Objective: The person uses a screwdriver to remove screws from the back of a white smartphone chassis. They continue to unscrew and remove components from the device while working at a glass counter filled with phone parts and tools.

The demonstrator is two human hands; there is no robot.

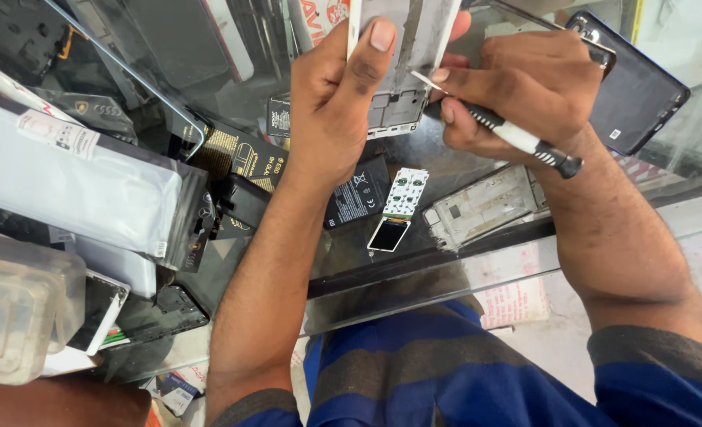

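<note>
My left hand [343, 95] grips an opened white phone frame [414, 47] upright above the glass counter, thumb pressed on its back. My right hand [525, 87] holds a screwdriver [517, 138] with a white shaft and black handle; its metal tip rests on the phone's inner frame. Below the hands, a small circuit board with a little screen [397, 209] lies on the glass beside a black battery [355, 198] and a grey metal phone chassis [485, 207].
A black phone back cover [639, 91] lies at the upper right. Packaged phone cases and accessories [74, 178] crowd the left side, with clear plastic boxes [15, 312] at the lower left. The glass counter's edge [446, 273] runs across in front of my body.
</note>
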